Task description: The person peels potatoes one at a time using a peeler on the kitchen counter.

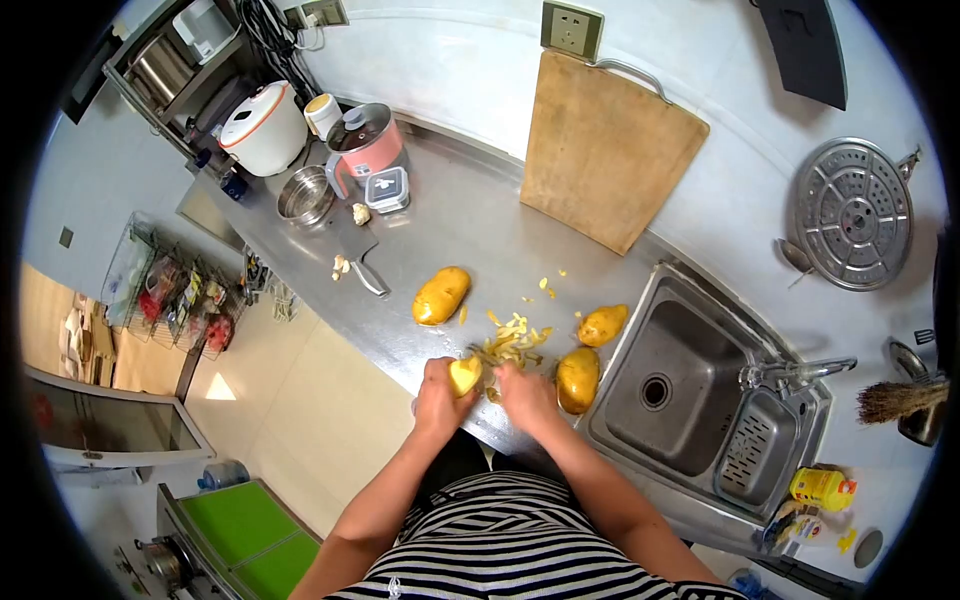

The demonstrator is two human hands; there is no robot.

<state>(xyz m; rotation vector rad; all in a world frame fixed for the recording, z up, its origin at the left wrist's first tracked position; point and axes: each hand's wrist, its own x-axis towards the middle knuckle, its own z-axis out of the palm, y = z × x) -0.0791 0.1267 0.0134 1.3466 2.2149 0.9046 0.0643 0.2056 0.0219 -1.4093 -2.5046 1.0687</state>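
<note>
My left hand [439, 400] is closed round a partly peeled potato [464, 375], its pale yellow flesh facing up. Close beside it, my right hand [527, 397] is closed on a slim peeler [486, 356], mostly hidden by the fingers. Just beyond both hands lies a loose heap of potato peelings [515, 338] on the steel counter. An unpeeled potato [441, 296] rests to the left of the heap. Two more potatoes, one nearer [577, 380] and one farther [603, 325], lie between my right hand and the sink.
A sink [668, 385] with a tap [800, 372] is at the right. A cleaver [366, 262], garlic [341, 267], a steel bowl [306, 196], a lidded box [387, 189] and a pink pot [366, 145] stand at the left. A wooden board [610, 150] leans on the wall.
</note>
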